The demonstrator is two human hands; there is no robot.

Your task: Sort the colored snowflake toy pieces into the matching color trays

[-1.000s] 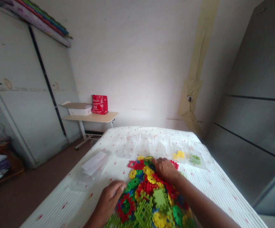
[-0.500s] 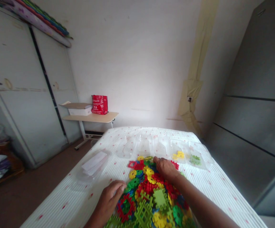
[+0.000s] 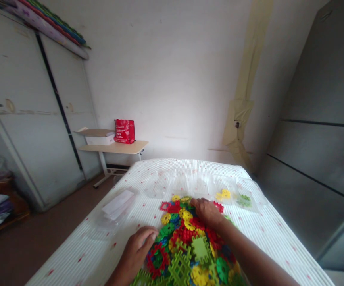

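A heap of plastic building pieces [image 3: 186, 234] in red, yellow, green and blue spreads in front of me, with notched discs and square frames among them. My left hand [image 3: 137, 244] lies at the heap's left edge, fingers curled and thumb drawn close to them; nothing shows in it. A red square frame [image 3: 158, 260] and a green notched disc [image 3: 168, 229] are nearest to it. Over the far right part of the heap reaches my right hand [image 3: 206, 211], its fingers bent down and closed among the pieces. Whatever they hold is hidden.
Clear plastic boxes [image 3: 183, 183] stand in a row beyond the heap. Yellow pieces [image 3: 224, 194] and green pieces [image 3: 244, 200] lie in those at right. White paper [image 3: 118, 204] rests in clear plastic at left. Behind are a small table [image 3: 124, 147] and a red bag [image 3: 124, 131].
My right hand has shifted very slightly at the far side of the heap. My left hand and the pieces look the same.
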